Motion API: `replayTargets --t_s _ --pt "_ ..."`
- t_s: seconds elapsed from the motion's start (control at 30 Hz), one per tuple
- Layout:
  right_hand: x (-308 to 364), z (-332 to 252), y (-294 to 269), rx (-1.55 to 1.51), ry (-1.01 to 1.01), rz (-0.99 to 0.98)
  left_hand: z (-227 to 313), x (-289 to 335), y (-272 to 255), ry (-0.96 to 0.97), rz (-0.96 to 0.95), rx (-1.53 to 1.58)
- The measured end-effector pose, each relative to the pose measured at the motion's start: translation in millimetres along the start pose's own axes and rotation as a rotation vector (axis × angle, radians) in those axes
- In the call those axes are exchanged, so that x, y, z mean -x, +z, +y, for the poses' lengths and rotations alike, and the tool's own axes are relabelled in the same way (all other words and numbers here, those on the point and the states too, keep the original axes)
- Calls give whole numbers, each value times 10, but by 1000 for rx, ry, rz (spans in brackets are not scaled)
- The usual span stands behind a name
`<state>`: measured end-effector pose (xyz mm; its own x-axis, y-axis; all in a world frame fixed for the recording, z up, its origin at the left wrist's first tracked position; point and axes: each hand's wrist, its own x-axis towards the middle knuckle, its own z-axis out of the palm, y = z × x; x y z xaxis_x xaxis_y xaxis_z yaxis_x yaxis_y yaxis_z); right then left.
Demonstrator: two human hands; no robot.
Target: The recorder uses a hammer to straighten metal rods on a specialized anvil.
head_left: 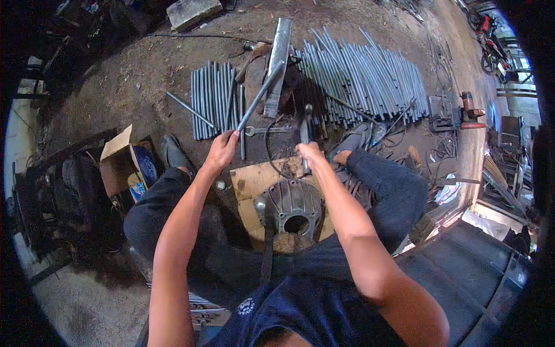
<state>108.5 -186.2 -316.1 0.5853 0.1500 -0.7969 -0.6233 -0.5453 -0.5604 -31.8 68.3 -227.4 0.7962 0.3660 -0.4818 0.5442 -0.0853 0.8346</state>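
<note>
My left hand (222,149) is closed round the near end of a grey metal rod (261,95). The rod slants up and right, its far end lying over a flat steel bar (278,63) that rests on a dark block. In my right hand (310,153) is a hammer (306,130), gripped by its handle with the head up and away from me. The hammer head is a little right of the bar and apart from the rod. Between the hands lies an open-end wrench (267,130) on the ground.
Rods lie in a small row (209,95) at left and a large pile (367,78) at right. A cast metal housing (292,202) sits on cardboard (245,179) between my legs. An open carton (124,165) stands left; a concrete block (193,13) lies at the back.
</note>
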Motion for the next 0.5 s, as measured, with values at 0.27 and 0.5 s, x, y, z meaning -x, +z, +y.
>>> replayTargets --t_s 0.27,0.5 --pt "-344 1538 149 -106 325 20 301 130 95 75 50 -64" --pt "-516 1252 -240 -152 328 -281 321 70 225 145 120 -216"
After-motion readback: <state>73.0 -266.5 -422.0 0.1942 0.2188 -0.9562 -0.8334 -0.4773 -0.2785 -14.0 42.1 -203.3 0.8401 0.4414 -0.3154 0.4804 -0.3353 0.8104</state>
